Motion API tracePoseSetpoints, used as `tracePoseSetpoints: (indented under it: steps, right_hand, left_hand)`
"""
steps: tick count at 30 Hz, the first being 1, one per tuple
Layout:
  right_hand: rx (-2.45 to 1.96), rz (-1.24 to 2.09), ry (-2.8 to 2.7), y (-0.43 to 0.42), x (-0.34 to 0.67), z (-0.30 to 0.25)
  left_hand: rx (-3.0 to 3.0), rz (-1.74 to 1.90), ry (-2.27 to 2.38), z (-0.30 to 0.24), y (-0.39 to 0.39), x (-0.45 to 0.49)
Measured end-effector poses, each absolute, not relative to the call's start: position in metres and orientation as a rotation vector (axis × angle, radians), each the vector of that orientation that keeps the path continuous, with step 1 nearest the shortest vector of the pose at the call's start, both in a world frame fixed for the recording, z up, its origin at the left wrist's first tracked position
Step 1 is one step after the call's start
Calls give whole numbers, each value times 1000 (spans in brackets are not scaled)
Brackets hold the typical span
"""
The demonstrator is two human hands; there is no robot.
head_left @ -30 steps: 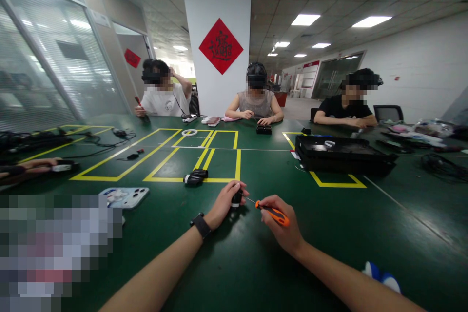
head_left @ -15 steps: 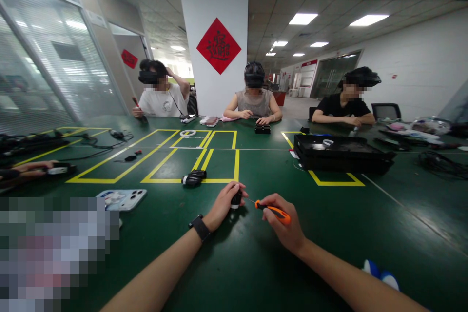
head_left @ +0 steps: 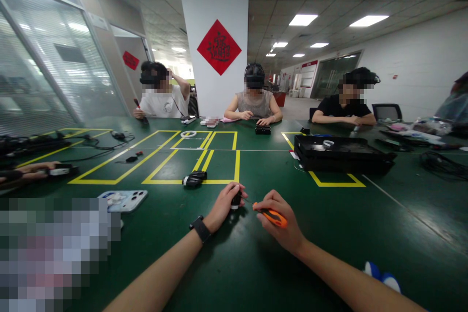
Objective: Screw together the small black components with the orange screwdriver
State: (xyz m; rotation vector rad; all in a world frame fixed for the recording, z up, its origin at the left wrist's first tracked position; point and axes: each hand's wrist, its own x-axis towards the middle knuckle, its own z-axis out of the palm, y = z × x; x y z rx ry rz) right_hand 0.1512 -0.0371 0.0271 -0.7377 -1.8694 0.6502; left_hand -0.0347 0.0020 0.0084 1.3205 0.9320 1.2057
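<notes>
My left hand is closed round a small black and white part that it holds against the green table. A black watch sits on that wrist. My right hand grips an orange-handled screwdriver, its thin tip pointing left and reaching the small part. The two hands are close together in the middle of the view. A similar black part lies on the yellow tape line a little beyond my left hand.
A phone lies left of my left hand. A black tray stands at the right. Three people sit at the far edge, working. Another person's hand rests at the far left by cables. A blue and white object lies near my right forearm.
My right hand has moved a little left, bringing the screwdriver tip up to the part in my left hand. The left hand has stayed in place.
</notes>
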Motion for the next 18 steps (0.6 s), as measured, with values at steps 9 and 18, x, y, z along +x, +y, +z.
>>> tracePoseSetpoints:
  steps: [9, 18]
  right_hand:
    - [-737, 723, -1867, -35, 154, 27]
    - [-754, 812, -1860, -36, 156, 29]
  left_hand:
    - [1408, 1187, 1007, 14, -2, -33]
    - [1443, 1177, 1040, 11, 0, -33]
